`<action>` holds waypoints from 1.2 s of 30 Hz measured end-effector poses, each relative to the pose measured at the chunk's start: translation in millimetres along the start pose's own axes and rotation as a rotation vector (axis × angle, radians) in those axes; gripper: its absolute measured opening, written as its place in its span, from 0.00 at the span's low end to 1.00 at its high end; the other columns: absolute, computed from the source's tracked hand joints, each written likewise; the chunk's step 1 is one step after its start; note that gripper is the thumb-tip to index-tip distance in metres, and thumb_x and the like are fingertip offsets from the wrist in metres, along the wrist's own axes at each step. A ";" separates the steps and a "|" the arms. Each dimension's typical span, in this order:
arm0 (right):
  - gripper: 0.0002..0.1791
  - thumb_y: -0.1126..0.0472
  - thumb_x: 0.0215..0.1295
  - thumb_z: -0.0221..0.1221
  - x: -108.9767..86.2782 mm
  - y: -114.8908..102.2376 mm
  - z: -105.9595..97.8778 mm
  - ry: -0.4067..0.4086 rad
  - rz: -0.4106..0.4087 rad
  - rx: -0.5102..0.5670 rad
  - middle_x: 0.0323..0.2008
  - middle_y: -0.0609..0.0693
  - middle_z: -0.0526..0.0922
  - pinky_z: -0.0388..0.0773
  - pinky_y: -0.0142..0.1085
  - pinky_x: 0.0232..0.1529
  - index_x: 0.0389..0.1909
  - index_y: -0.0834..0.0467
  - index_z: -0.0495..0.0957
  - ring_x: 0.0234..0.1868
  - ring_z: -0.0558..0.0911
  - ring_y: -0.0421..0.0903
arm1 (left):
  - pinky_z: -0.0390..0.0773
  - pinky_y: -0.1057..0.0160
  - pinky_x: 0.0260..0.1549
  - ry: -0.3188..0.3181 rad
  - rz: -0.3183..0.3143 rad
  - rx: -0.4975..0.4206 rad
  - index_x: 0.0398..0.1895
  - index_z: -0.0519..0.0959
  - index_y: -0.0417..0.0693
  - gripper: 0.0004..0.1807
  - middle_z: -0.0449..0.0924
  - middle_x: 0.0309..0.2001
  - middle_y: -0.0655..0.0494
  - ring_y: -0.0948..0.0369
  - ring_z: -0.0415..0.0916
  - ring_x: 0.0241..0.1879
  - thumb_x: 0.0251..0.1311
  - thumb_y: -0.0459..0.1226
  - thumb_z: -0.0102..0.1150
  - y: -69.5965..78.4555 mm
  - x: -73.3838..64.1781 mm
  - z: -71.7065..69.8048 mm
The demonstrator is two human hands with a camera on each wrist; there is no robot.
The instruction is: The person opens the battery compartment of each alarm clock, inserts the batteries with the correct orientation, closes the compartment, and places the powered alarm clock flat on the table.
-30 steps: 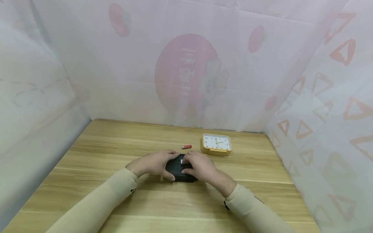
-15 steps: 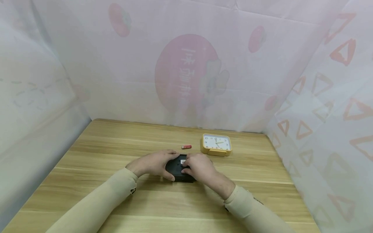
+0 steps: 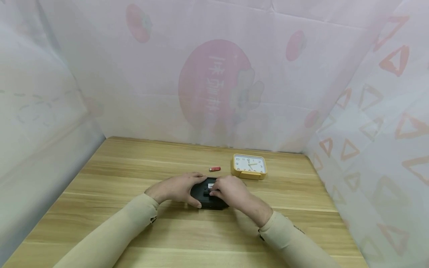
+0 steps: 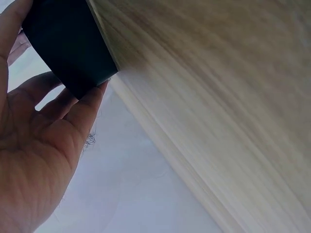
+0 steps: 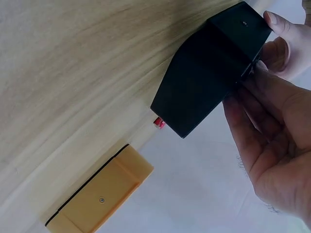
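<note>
On the wooden table a black angular device [image 3: 198, 191] lies with a white label [image 3: 210, 185] on its upper face. My left hand [image 3: 179, 187] grips its left side, thumb at the near edge and fingers at the far edge. In the left wrist view, the left fingers [image 4: 87, 109] press against the device's dark side [image 4: 73, 46]. Over the upper face, my right hand [image 3: 231, 190] has curled fingers and pinches a small black cover-like piece [image 3: 206, 194]. The right wrist view shows the right hand [image 5: 272, 131] at the device [image 5: 199, 77]; its fingertips are partly hidden there.
A red battery [image 3: 215, 169] lies on the table [image 3: 134, 160] just beyond the device. To its right, a yellow-framed clock [image 3: 249, 163] rests with its dial facing up. Printed cloth walls [image 3: 151, 74] border the table at the back and sides.
The right fingers have shifted slightly on the device, and a small black piece now shows raised at their tips. The left hand, battery and yellow clock stay in place.
</note>
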State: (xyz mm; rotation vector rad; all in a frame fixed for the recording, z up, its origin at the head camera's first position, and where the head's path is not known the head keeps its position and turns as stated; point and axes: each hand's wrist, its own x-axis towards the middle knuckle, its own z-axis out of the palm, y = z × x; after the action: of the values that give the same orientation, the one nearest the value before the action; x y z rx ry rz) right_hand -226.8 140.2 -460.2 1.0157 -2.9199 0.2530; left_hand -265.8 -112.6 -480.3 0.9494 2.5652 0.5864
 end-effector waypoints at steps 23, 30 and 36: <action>0.04 0.57 0.82 0.74 -2.2 12.6 -6.0 0.036 0.097 0.174 0.45 0.45 0.98 0.95 0.43 0.51 0.45 0.51 0.96 0.46 0.95 0.41 | 0.76 0.38 0.86 -0.006 -0.028 -0.002 0.93 0.68 0.46 0.61 0.67 0.92 0.42 0.42 0.73 0.87 0.63 0.59 0.89 0.2 1.4 0.2; 0.04 0.57 0.80 0.76 -7.1 22.7 -10.7 0.068 0.132 0.179 0.44 0.45 0.97 0.94 0.42 0.51 0.43 0.52 0.96 0.44 0.93 0.40 | 0.74 0.38 0.88 0.000 -0.037 -0.011 0.93 0.68 0.45 0.61 0.68 0.92 0.42 0.41 0.71 0.89 0.63 0.56 0.90 2.2 1.6 0.7; 0.02 0.59 0.79 0.77 -9.8 30.3 -13.1 0.081 0.169 0.166 0.42 0.44 0.97 0.93 0.42 0.51 0.42 0.51 0.95 0.44 0.92 0.40 | 0.74 0.38 0.88 0.008 -0.036 -0.003 0.93 0.68 0.44 0.61 0.67 0.92 0.42 0.40 0.71 0.89 0.63 0.56 0.90 3.0 -1.0 1.6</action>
State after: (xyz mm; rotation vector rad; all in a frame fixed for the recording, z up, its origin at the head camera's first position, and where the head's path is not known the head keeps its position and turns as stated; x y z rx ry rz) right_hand -238.1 171.8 -452.5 0.7542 -2.9525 0.5383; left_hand -262.8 -110.8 -480.1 0.8994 2.5828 0.5847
